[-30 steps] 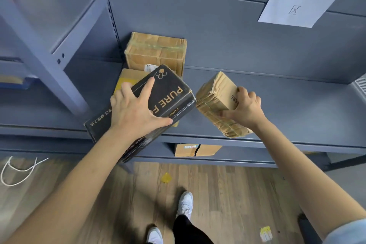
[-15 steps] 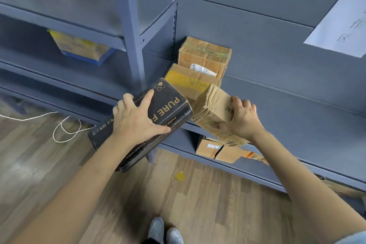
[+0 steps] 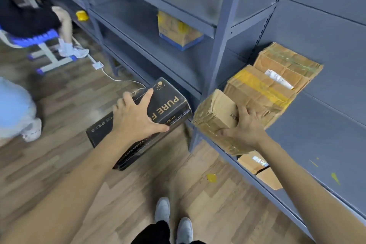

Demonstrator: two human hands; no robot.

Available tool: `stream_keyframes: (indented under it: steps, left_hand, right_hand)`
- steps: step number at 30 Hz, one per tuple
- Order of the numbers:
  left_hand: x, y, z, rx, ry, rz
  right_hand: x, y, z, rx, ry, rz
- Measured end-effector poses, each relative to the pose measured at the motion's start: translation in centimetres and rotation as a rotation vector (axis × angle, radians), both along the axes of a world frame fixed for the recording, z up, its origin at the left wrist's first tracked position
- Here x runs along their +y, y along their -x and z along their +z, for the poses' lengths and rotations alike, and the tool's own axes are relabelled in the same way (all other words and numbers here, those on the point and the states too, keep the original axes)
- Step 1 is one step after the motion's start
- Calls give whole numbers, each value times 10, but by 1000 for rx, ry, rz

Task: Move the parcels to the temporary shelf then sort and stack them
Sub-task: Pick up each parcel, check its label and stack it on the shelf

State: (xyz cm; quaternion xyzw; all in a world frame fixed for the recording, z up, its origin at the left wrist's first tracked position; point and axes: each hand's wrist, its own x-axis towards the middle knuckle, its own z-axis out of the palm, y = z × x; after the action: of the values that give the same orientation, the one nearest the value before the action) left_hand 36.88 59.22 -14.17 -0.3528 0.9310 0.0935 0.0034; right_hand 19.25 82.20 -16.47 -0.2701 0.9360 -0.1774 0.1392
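— Grip? Left hand [image 3: 136, 117] clasps the black PURE carton [image 3: 142, 123]; right hand [image 3: 244, 128] grips the taped cardboard parcel [image 3: 215, 119].
— Changed? Both parcels now hang off the grey shelf [image 3: 316, 130], over wooden floor [image 3: 138, 190]; view swung left

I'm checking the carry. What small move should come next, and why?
Probably carry both parcels left toward the other shelf bay: the left hand grips the black box, the right hand the taped brown parcel, both off the shelf.
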Motion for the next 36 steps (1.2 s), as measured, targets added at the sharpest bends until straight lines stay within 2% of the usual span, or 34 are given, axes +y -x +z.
stream_keyframes:
  steps: [11,22,28,36]
  left_hand:
    - [-92,-83,7,-16,75,224]
    - [-231,-124,7,8,50,276]
    - [-287,-105,7,45,39,242]
    - [-366,-18,14,105,65,197]
  right_hand:
    - [-131,-34,21,-16,78,207]
    - [-291,-56,36,70,90,279]
    - [-346,-39,36,130,132,255]
    - [-418,29,34,104,171,200]
